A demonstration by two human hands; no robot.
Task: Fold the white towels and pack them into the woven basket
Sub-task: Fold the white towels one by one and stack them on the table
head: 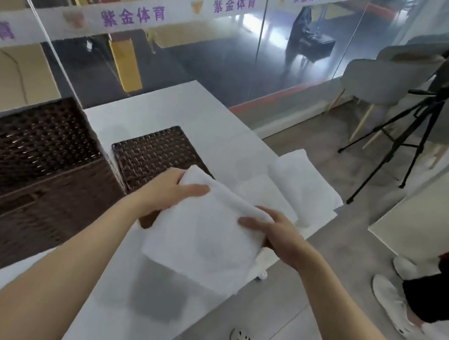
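**Folded towel held in both hands over the table**

The white towel is folded into a thick, nearly square pad, so its long axis is hard to call. Its held top edge runs from far left down to near right, and the rest slopes down toward the person, ending in a straight lower edge. The cloth looks soft and plain, with layered edges showing at the lower right corner. It hangs clear of the white table and casts a grey shadow on the surface below it.

The left hand grips the far left corner, thumb laid across the top and fingers hidden beneath. The right hand grips the right end of the same edge, thumb pressed on top and fingers curled over the far side. Both forearms reach forward from the bottom of the view.

The towel sits just in front of a flat dark woven panel lying on the table. The large woven basket stands to the left, apart from the towel. A second towel lies on the table's right edge
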